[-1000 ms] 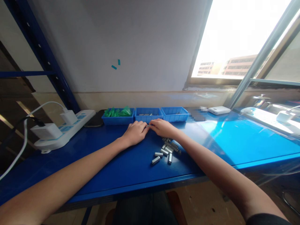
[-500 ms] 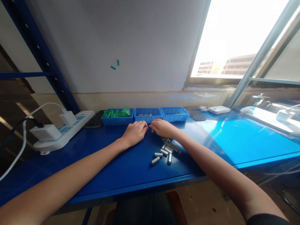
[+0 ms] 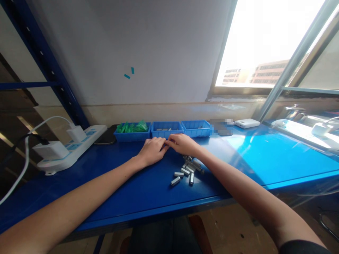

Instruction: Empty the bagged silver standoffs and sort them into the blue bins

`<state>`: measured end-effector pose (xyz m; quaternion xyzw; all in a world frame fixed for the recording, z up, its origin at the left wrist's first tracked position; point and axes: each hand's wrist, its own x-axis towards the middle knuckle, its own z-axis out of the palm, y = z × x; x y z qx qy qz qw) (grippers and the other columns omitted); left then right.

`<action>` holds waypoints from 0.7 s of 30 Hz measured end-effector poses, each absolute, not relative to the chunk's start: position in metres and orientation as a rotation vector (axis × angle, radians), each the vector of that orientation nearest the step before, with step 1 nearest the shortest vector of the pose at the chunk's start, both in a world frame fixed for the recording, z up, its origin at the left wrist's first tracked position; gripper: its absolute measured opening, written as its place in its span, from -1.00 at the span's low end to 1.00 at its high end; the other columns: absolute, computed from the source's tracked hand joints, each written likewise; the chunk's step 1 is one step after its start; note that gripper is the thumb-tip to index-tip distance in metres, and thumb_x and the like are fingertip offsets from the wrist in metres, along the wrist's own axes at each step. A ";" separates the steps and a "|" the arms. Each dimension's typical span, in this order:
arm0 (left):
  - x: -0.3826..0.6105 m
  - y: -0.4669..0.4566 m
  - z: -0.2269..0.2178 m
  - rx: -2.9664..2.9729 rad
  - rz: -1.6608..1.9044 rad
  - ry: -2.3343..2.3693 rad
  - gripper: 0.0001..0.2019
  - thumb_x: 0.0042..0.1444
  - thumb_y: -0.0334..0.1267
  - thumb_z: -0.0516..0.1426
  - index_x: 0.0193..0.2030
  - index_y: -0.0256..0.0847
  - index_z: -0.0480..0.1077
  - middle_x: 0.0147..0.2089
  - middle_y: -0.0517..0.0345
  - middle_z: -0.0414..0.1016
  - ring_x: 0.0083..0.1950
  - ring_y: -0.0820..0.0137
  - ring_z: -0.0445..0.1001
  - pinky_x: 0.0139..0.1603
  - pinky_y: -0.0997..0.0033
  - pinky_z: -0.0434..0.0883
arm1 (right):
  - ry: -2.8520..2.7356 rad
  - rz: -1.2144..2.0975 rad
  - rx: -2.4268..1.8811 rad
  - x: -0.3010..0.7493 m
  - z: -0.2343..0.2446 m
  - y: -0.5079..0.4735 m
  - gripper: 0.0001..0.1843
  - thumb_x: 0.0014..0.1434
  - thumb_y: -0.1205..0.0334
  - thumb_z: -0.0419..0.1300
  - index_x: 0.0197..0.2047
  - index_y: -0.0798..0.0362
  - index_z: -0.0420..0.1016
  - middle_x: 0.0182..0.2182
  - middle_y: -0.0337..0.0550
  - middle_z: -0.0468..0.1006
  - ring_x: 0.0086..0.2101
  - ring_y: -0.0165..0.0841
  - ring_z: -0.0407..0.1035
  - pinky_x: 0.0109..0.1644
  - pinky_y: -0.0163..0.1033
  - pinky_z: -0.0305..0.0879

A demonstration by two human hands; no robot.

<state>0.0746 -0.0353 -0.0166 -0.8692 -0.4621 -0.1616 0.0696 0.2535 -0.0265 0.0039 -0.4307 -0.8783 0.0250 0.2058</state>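
My left hand (image 3: 153,150) and my right hand (image 3: 182,144) rest on the blue table (image 3: 127,183), fingertips meeting just in front of the middle blue bin (image 3: 166,129). Both hands have their fingers curled in a pinch; what they pinch is too small to make out. Several small metal pieces (image 3: 186,170) lie in a loose pile under my right wrist. The left blue bin (image 3: 132,131) holds green plastic pieces, and the right blue bin (image 3: 196,128) holds a few small parts.
A white power strip (image 3: 69,148) with two white chargers and cables lies at the left. A dark phone (image 3: 106,138) sits beside it. A white box (image 3: 247,123) rests near the window. A blue rack upright (image 3: 50,67) stands at the left.
The fingertips of both hands have closed together again after parting slightly half a second ago. The pile of metal pieces has stayed put.
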 end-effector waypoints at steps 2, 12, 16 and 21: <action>0.075 -0.035 -0.017 -2.610 -0.491 -1.399 -0.74 0.30 -0.12 -0.12 -0.22 -0.18 0.31 -0.18 0.06 0.47 -0.13 0.23 0.40 -0.17 0.25 0.27 | -2.433 0.070 -1.149 0.255 0.004 -0.027 -0.78 0.27 0.10 0.06 -0.16 0.04 0.43 -0.37 -0.19 0.52 -0.36 -0.40 0.35 -0.34 -0.36 0.05; 0.075 -0.038 -0.014 -2.818 -0.560 -1.313 -0.70 0.22 -0.12 0.01 0.03 -0.16 0.30 -0.16 0.08 0.44 -0.08 0.24 0.36 -0.11 0.26 0.30 | -2.215 -0.051 -1.171 0.261 0.007 -0.022 -0.84 0.19 0.16 0.11 -0.25 0.04 0.44 -0.41 -0.22 0.49 -0.40 -0.41 0.32 -0.34 -0.35 0.09; 0.079 -0.051 -0.009 -2.987 -0.505 -1.037 -0.60 0.24 -0.13 0.01 0.22 0.01 0.21 -0.05 0.10 0.40 -0.01 0.25 0.33 -0.02 0.24 0.28 | -2.047 -0.098 -1.246 0.271 0.006 -0.011 -0.80 0.23 0.16 0.06 -0.14 0.04 0.42 -0.46 -0.23 0.49 -0.43 -0.39 0.34 -0.31 -0.33 0.12; 0.084 -0.058 -0.009 -3.036 -0.469 -0.955 -0.68 0.28 -0.12 -0.04 0.12 0.06 0.33 0.00 0.11 0.36 0.03 0.27 0.31 0.05 0.21 0.25 | -1.990 -0.156 -1.344 0.280 0.002 -0.003 -0.75 0.26 0.13 0.02 -0.08 -0.01 0.43 -0.39 -0.20 0.54 -0.39 -0.35 0.38 -0.31 -0.31 0.13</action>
